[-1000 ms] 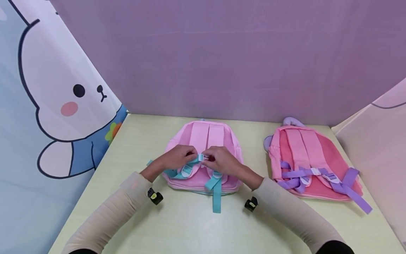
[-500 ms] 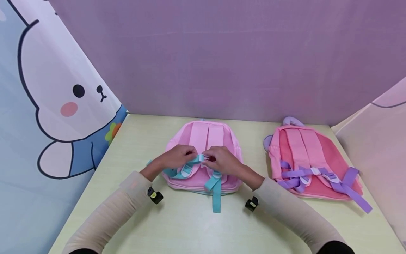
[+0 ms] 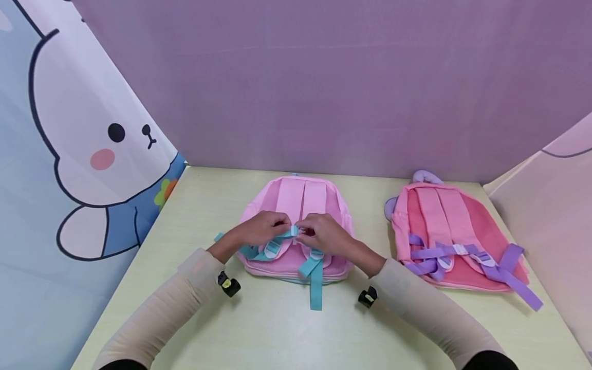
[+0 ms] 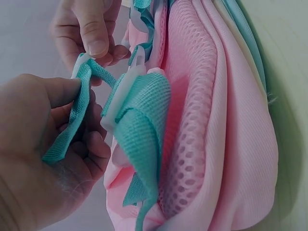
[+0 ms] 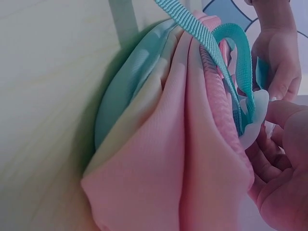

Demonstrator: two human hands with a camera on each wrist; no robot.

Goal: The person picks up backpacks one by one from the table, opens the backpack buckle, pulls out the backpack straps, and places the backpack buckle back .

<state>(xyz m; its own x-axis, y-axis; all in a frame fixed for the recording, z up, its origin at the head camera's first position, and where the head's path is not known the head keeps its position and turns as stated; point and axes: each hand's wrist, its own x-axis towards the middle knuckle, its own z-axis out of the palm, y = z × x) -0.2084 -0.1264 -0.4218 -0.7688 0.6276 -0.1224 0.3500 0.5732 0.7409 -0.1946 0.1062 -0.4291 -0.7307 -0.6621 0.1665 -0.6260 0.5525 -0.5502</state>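
A pink child's backpack lies with its shoulder straps facing up. Above it, my left hand pinches a teal webbing strap between thumb and fingers, close to a white plastic buckle. My right hand faces it, thumb and fingertips pinching at the buckle's other side. That pinched part is mostly hidden by the fingers. The fingertips of both hands are nearly together. White strap adjusters sit below the hands, and a loose teal strap end hangs over the bag's lower edge onto the table.
A second, coral-pink backpack with purple straps lies to the right on the pale table. A purple cloth wall stands behind, and a panel with a cartoon animal is at the left.
My left hand has shifted slightly right with the strap and buckle, closer to my right hand's fingertips. The right hand has stayed almost in place. Both backpacks lie as before.
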